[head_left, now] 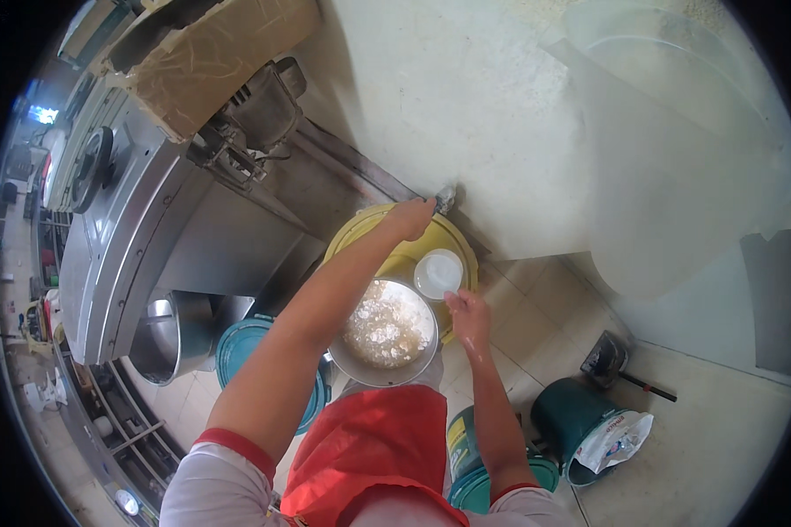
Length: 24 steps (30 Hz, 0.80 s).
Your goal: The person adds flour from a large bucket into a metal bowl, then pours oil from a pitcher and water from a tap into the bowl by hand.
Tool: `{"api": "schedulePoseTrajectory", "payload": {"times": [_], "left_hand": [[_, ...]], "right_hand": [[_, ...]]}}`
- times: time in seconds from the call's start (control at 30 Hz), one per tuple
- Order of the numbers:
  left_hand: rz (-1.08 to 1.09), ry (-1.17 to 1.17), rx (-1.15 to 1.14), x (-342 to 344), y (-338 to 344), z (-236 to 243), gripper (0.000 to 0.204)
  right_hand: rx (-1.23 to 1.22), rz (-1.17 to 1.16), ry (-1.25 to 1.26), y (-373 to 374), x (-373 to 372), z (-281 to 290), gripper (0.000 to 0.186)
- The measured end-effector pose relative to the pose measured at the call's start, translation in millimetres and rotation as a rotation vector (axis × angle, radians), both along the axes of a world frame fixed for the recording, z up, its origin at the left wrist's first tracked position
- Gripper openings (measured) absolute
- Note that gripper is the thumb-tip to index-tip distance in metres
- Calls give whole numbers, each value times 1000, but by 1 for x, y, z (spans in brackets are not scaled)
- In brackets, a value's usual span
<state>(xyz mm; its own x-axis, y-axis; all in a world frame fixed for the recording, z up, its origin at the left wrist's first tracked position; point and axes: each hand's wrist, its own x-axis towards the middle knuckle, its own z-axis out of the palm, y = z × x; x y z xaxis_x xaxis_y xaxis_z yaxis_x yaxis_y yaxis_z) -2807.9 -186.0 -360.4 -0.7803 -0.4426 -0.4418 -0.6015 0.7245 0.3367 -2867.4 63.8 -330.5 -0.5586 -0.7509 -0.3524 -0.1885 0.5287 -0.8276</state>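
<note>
At the wall, my left hand (410,219) reaches far forward with its fingers closed on a small grey metal fitting (446,198) that looks like a tap. A round white plastic cup (437,275) is pinched at its rim by my right hand (468,318). Just left of and nearer than the cup, a large round metal bowl (387,379) rests close in front of my red apron. Inside the bowl lies a white powdery mass (391,321), partly wet and lumpy. Behind the bowl and the cup is a big round yellow tub (453,235).
To the left stands a grey metal machine (193,228) with a cardboard box (211,61) on top. A steel pot (171,338) and teal-lidded bucket (242,342) sit beside it. At right are a dark green bin (558,417), a dustpan (605,358) and the white wall (483,105).
</note>
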Motion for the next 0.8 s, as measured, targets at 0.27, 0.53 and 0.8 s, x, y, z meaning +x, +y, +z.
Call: {"api": "schedulePoseTrajectory", "payload": {"times": [0.27,0.53,0.8], "left_hand": [[37,-25,-24,-2,8,4,39],[63,-17,-32,-13,20,23,34],[153,-13,-162,-39,27,25,24]], "right_hand": [[-288,161,491,41,39,1,5],[-437,92,450,48,37,-32,8],[80,-72,315,-41,-26,-139,28]]}}
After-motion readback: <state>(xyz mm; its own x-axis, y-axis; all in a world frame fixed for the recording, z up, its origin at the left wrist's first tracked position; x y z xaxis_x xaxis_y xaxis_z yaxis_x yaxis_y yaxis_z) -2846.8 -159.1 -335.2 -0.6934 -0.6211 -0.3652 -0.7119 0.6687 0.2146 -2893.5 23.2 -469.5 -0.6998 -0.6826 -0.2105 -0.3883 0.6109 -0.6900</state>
